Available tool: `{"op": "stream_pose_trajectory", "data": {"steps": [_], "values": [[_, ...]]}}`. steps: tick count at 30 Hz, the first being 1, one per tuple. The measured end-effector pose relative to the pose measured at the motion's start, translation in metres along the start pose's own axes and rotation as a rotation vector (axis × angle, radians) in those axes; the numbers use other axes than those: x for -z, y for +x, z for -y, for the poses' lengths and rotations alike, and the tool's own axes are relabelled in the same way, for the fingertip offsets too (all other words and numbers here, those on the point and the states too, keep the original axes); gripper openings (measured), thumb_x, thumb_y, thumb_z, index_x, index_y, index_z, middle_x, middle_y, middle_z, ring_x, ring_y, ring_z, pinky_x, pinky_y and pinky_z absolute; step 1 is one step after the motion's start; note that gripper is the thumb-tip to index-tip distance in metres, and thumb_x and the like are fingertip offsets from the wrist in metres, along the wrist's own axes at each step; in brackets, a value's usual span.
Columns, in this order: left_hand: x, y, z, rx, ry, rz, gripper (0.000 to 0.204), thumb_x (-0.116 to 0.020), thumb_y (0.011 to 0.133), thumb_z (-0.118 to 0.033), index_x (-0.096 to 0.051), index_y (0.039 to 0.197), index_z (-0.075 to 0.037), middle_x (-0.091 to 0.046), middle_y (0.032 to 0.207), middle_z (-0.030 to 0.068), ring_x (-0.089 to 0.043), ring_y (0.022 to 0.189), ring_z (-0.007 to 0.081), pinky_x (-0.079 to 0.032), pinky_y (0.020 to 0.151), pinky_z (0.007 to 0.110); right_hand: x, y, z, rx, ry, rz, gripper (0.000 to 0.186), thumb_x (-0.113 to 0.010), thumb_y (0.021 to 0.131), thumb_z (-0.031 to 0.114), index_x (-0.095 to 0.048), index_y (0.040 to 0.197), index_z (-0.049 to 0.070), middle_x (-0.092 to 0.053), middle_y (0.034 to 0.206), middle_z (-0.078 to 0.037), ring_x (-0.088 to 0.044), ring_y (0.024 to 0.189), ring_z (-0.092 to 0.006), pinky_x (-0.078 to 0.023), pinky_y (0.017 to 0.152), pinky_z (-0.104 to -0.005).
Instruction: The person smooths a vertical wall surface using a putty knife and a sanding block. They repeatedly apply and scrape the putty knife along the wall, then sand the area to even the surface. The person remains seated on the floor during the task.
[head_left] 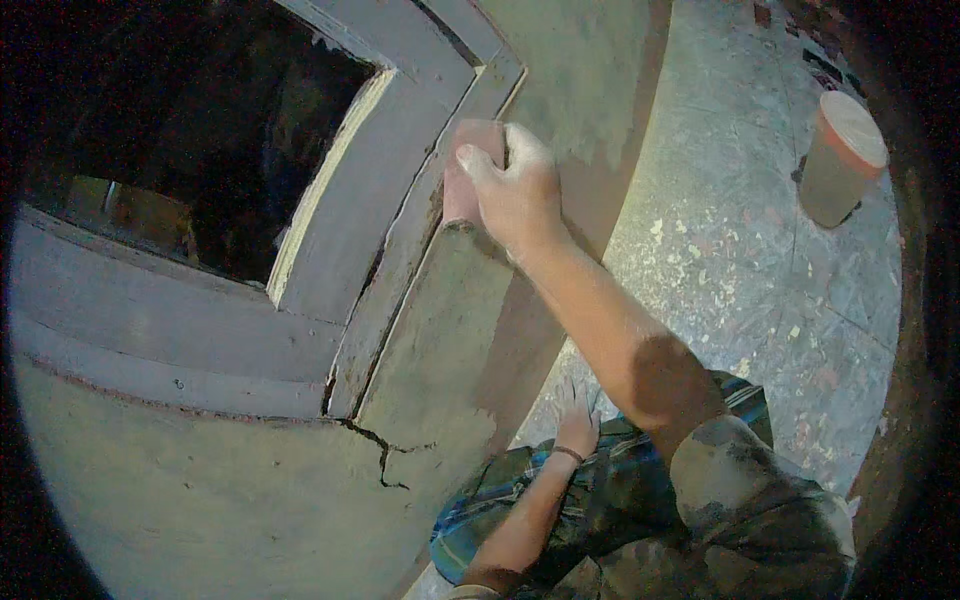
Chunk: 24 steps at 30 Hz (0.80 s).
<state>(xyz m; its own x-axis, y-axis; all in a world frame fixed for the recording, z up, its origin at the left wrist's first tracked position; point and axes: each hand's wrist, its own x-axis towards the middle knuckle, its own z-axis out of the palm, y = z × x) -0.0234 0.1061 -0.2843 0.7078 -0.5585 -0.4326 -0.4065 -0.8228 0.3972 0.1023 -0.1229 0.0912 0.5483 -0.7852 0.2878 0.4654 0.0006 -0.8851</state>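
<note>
My right hand (525, 190) is closed on a folded pinkish sheet that looks like sandpaper (463, 195), thumb on its face. The sheet lies against the narrow outer strip of a grey-painted wooden window frame (330, 215), where the frame meets the wall. White dust coats the thumb and knuckles. Lower down, my left hand (575, 415) rests by my knee with its fingers stretched out, holding nothing. A thin band circles that wrist.
Dark gaps run along the frame's joints, and a jagged crack (383, 455) spreads through the greenish wall (200, 490) below its corner. Paint flecks speckle the grey floor (720, 260). A tub with an orange rim (840, 165) stands there, with small dark debris (822, 68) beyond.
</note>
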Motion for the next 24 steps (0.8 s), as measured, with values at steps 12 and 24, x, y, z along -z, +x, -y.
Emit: {"op": "stream_pose_trajectory", "data": {"steps": [12, 24], "values": [[-0.002, 0.006, 0.009, -0.095, 0.165, 0.155, 0.078, -0.058, 0.098, -0.029, -0.019, 0.16, -0.002, -0.002, 0.165, 0.0332, -0.003, 0.152, 0.0534, -0.012, 0.12, 0.066, -0.003, -0.008, -0.006, 0.111, -0.096, 0.053, 0.022, -0.069, 0.089, 0.022, -0.06, 0.096, 0.004, -0.068, 0.087, -0.023, -0.066, 0.086, -0.0452, -0.051, 0.076, -0.0513], [0.016, 0.003, -0.01, -0.128, -0.001, 0.039, 0.081, -0.064, 0.094, -0.026, -0.023, 0.158, -0.001, -0.004, 0.164, 0.0333, -0.003, 0.15, 0.0566, -0.01, 0.121, 0.066, 0.007, -0.007, -0.001, 0.087, -0.248, 0.289, 0.019, -0.065, 0.087, 0.016, -0.06, 0.093, -0.001, -0.064, 0.087, -0.024, -0.062, 0.078, -0.0414, -0.051, 0.075, -0.044]]}}
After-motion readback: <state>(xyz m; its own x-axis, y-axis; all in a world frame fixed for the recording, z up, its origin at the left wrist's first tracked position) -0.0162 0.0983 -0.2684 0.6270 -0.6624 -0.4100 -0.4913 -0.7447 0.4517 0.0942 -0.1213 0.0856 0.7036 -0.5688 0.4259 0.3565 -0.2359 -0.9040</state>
